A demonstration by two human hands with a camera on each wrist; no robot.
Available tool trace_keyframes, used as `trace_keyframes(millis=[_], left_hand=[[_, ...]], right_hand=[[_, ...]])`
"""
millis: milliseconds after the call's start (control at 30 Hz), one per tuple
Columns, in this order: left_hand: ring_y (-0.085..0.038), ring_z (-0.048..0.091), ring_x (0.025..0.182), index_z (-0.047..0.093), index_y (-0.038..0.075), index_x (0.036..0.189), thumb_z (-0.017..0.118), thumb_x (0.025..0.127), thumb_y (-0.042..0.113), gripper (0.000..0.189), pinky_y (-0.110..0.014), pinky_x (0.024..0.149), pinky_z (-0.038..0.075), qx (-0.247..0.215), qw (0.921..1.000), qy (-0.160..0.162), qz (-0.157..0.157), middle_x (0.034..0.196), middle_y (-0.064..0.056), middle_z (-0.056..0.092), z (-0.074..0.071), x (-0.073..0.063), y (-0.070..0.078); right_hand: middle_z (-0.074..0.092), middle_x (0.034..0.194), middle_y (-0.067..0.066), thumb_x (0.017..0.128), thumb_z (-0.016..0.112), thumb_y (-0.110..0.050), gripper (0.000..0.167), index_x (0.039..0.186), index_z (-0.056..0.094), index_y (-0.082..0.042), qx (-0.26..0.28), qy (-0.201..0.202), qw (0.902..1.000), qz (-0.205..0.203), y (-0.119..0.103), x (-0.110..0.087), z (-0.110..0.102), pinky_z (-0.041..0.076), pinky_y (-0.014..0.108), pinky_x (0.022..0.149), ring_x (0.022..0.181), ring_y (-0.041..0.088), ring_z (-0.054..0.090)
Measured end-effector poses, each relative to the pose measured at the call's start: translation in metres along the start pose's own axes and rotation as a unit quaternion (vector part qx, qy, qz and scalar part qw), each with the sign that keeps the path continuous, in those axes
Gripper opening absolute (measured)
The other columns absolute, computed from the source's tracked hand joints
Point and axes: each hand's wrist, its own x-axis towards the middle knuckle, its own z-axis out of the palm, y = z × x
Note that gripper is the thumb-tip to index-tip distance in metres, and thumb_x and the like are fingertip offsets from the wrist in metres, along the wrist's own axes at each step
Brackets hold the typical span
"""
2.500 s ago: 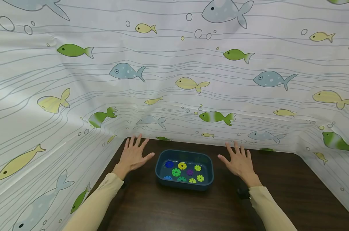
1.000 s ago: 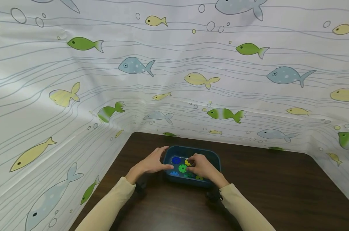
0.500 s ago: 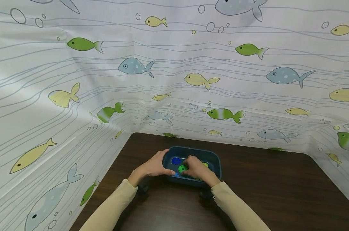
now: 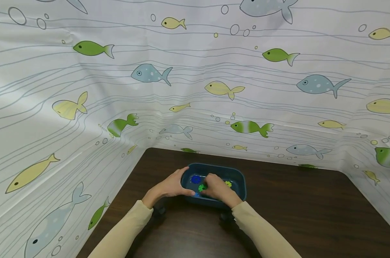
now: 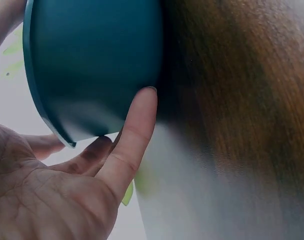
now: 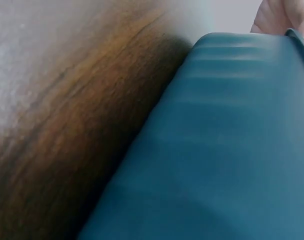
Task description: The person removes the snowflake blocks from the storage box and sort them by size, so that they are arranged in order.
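A dark blue plastic basin stands on the table with notched flower-shaped plastic discs inside. My left hand holds its left end, thumb along the near side and fingers round the end. In the left wrist view, the fingers touch the basin's outer wall. My right hand reaches down inside with bent fingers, beside a green disc; its fingertips are hidden, as is whatever they may hold. A dark blue disc, a light blue disc and a yellow-green disc also show.
The dark wooden table extends to the right and in front of the basin. Behind and at the left hangs a white fish-printed sheet. In the right wrist view, the basin's long outer wall blocks the right hand from sight.
From above the table both hands have come inward to the basin. The left has taken hold of its end; the right has gone down inside and shifted slightly left, covering several discs.
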Motion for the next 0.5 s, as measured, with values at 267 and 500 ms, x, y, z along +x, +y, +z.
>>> trace_keyframes(millis=[267, 500], left_hand=[[-0.042, 0.053, 0.143, 0.022, 0.009, 0.174, 0.085, 0.085, 0.054, 0.118, -0.070, 0.122, 0.045, -0.004, 1.0000, -0.001, 0.000, 0.168, -0.026, 0.041, 0.000, -0.001, -0.002], [-0.043, 0.052, 0.146, 0.022, 0.004, 0.173, 0.086, 0.086, 0.051, 0.117, -0.068, 0.123, 0.044, -0.013, 0.9999, 0.000, 0.006, 0.170, -0.027, 0.039, 0.002, 0.000, -0.002]], right_hand=[[0.069, 0.088, 0.002, 0.085, 0.094, -0.042, 0.039, 0.096, 0.080, -0.006, -0.022, 0.000, 0.9994, 0.028, 0.009, 0.017, 0.015, 0.055, 0.029, 0.067, 0.072, 0.014, 0.056], [0.068, 0.089, 0.001, 0.087, 0.090, -0.049, 0.042, 0.095, 0.080, -0.009, -0.033, 0.000, 0.9991, 0.025, 0.000, 0.008, 0.007, 0.053, 0.030, 0.066, 0.074, 0.014, 0.056]])
